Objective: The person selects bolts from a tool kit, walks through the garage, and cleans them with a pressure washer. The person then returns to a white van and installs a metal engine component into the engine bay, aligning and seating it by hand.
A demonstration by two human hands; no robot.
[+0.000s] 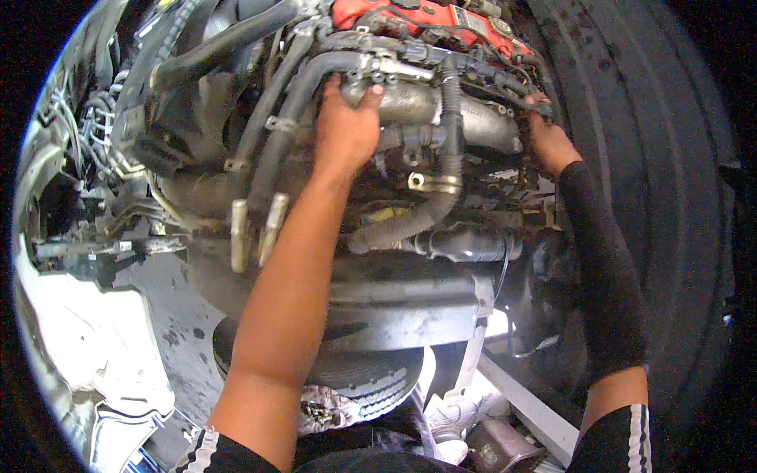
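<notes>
A silver cast-metal intake manifold (485,124) lies across the engine at the top middle. My left hand (347,130) grips its left end, the thumb pressed on the metal and the fingers reaching over the far side, their tips hidden. Beside the manifold's right end, my right hand (550,140) is closed among dark wiring and fittings; what its fingers hold is hidden. A black corrugated hose (450,118) runs down in front of the manifold, between my hands. Along its upper edge passes a wiring harness (426,54).
Behind the manifold sits a red engine cover (430,17). Two loose hoses with metal ends (239,236) hang left of my left forearm. A ribbed black panel (631,158) rises at the right. Below are a metal crossmember (402,323) and a tyre (386,386).
</notes>
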